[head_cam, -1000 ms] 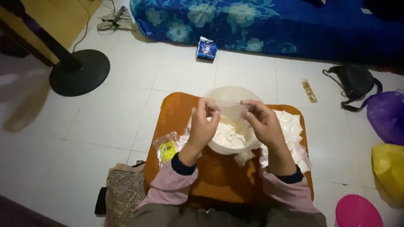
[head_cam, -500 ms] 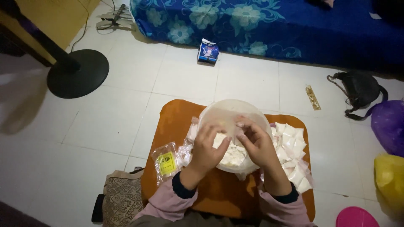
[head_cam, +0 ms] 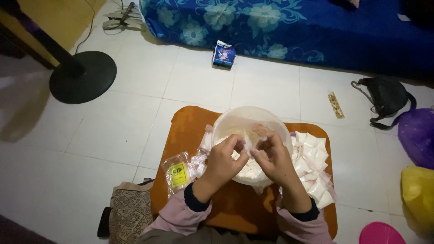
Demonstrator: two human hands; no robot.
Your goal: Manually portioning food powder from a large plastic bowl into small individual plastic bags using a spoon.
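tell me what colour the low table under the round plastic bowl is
Orange-brown low table, seen in the head view.

One view only, head-worn, looking steeply down and slightly forward from above the person's lap. Near range: left hand [head_cam: 224, 159] and right hand [head_cam: 272, 159] sit low centre, over a translucent bowl [head_cam: 235, 121] on an orange board [head_cam: 187, 124]. Tiled floor [head_cam: 126, 135] fills the middle; a blue floral mattress [head_cam: 280, 22] lies along the top edge, farthest off.

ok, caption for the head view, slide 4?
Both hands, left hand and right hand, pinch a small clear bag over a translucent bowl of white powder.
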